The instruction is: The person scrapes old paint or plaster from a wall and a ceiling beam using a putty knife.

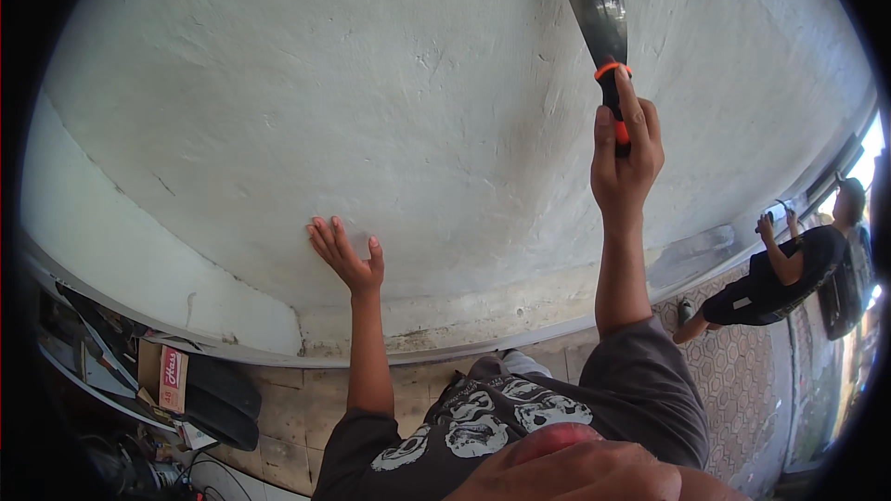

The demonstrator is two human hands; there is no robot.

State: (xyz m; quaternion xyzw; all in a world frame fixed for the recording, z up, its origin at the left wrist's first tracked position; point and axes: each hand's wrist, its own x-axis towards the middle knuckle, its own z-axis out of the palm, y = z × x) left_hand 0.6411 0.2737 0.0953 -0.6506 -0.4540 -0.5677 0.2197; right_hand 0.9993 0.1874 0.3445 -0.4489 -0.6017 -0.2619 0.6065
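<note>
My right hand [626, 153] is raised high and grips the black and orange handle of a putty knife [599, 14]. Its wide metal blade lies flat against the rough white plastered wall [371, 83], near the top of the view. My left hand [343, 255] rests lower on the same wall with fingers spread and palm on the plaster, holding nothing. Both forearms rise from my dark printed shirt at the bottom edge.
A second person in dark clothes [789, 269] crouches by the wall at the right, on patterned floor tiles [742, 380]. At the lower left lie a cardboard box [167, 376], dark bags [223, 399] and clutter. A grimy strip runs along the wall's base.
</note>
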